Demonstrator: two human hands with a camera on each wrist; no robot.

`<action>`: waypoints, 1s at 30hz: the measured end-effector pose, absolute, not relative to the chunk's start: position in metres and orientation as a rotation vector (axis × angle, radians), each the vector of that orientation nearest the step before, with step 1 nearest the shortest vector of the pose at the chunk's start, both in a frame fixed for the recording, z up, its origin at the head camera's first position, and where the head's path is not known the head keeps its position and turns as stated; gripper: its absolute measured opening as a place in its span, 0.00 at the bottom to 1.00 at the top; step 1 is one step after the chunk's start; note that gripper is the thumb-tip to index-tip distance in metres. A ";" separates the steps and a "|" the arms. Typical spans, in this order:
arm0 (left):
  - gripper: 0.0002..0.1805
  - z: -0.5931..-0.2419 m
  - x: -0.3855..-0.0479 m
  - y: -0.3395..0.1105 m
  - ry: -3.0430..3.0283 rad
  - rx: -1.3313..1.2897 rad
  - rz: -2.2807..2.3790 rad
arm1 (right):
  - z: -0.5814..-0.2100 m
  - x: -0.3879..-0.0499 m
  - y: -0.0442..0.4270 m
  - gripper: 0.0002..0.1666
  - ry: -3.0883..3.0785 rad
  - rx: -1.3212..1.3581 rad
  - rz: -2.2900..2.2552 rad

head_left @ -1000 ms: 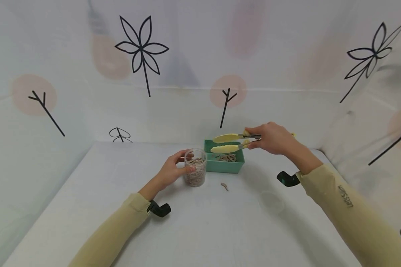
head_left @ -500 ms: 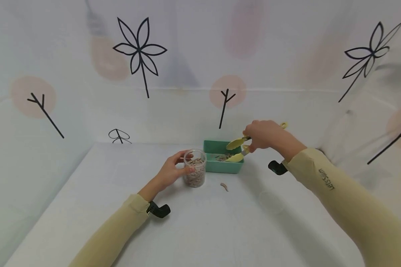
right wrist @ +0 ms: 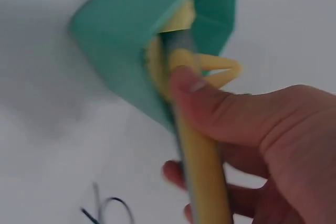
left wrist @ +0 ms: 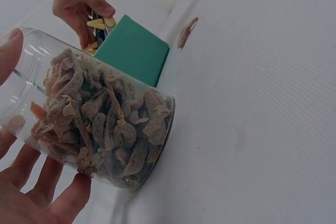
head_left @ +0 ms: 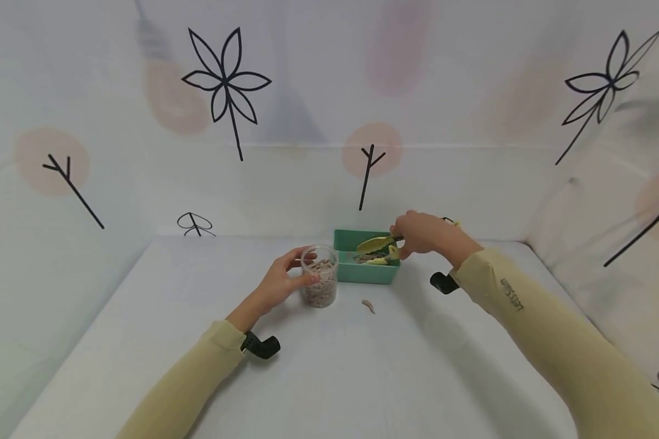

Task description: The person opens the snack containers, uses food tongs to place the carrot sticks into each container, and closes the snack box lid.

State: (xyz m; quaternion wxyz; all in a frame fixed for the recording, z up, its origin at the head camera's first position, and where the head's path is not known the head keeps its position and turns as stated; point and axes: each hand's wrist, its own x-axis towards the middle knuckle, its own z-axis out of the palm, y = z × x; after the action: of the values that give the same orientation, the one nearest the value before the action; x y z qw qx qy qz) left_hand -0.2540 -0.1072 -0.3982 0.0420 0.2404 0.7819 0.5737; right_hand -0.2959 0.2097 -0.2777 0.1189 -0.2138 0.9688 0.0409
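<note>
My left hand (head_left: 281, 279) grips a clear plastic jar (head_left: 320, 291) around its side; the jar stands upright on the table, lidless. Dried brownish strips (left wrist: 105, 124) fill much of it. Close by on the right sits a green rectangular box (head_left: 365, 274) with more strips inside. In my right hand (head_left: 429, 235) is a pair of yellow-tipped tongs (head_left: 374, 244), held by the handles, with the tips down in the box. Strips show between the tips, though whether they are pinched I cannot tell. The right wrist view shows the thumb pressed along the tongs' yellow handle (right wrist: 202, 166).
A single loose strip (head_left: 368, 306) lies on the white table (head_left: 329, 378) in front of the box. To its right is a faint shadow of my right arm. White printed cloth (head_left: 285, 195) rises behind the table and along both sides.
My right hand has lowered the tongs from above the box into it and shifted left. The tips stand nearer the strips. My left hand and the jar have stayed in place.
</note>
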 end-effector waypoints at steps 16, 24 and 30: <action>0.36 -0.400 -0.258 -0.112 2.422 0.721 1.737 | -0.315 -0.318 0.214 0.35 2.863 -0.693 -0.270; 0.36 -0.400 -0.259 -0.111 2.415 0.732 1.742 | -0.322 -0.311 0.214 0.32 2.958 -0.728 -0.274; 0.36 -0.401 -0.259 -0.108 2.407 0.739 1.745 | -0.329 -0.304 0.225 0.28 3.025 -0.767 -0.335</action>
State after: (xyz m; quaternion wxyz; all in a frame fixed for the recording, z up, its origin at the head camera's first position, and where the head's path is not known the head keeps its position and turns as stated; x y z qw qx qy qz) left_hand -0.2589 -0.1079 -0.4010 0.0390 0.2411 0.7850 0.5693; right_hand -0.3044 0.2253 -0.3288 0.0017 -0.2444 0.9638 -0.1067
